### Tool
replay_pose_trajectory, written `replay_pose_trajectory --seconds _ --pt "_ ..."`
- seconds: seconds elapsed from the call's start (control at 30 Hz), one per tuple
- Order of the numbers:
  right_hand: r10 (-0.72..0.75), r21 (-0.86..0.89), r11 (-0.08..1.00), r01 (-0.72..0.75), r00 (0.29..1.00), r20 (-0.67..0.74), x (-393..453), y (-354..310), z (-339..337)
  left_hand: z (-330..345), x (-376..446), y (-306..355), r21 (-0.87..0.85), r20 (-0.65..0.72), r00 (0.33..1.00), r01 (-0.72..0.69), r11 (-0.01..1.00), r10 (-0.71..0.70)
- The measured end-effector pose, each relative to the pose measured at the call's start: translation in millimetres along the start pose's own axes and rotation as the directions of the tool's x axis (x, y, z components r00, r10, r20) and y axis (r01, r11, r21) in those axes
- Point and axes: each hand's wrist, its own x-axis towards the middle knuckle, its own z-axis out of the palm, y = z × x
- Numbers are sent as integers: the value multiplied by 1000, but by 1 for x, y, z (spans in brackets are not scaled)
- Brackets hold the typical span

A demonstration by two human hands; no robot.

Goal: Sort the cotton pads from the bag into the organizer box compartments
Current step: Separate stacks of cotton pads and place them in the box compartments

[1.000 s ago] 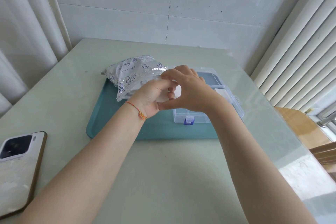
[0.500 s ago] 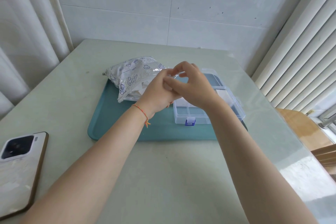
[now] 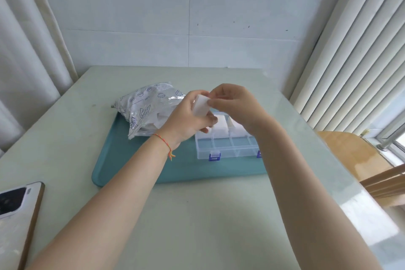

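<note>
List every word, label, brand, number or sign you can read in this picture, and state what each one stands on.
Nothing here reads legibly.
Clear crinkled plastic bag of cotton pads: dark blue shell drawings and a short printed line, too small and blurred to read.
White phone lying camera-up on the table: no lettering shows.
Clear plastic organizer box with blue clasps: no label shows.
Teal plastic tray: plain.

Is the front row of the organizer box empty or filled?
Empty. Through the clear front compartments of the box only the teal tray shows; white pads lie only in the row behind.
</note>
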Motion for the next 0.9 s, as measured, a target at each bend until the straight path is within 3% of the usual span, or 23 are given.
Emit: replay_pose_trajectory --seconds 0.13,0.2,0.3,0.4,0.6,0.77,0.9 --pt "-16 30 999 27 947 -321 6 17 -56 22 21 2 192 -141 990 16 981 11" --pt "6 -17 1000 -12 938 -346 7 30 -80 32 28 -2 352 -140 985 -43 935 98" --pt "37 -54 997 -59 940 -340 9 51 -96 52 39 -17 592 -2 978 -168 789 210" --pt "58 -90 992 -90 950 -307 13 66 -96 69 44 -32 715 95 974 -209 668 204" --pt "89 -110 987 -118 967 -238 24 86 -81 73 42 -43 736 49 983 -157 658 179" --pt "90 -121 984 -131 951 -297 24 96 -95 79 43 -40 775 145 962 -256 578 231" --pt "86 -173 975 -137 958 -275 26 102 -92 92 45 -30 730 200 960 -278 625 195"
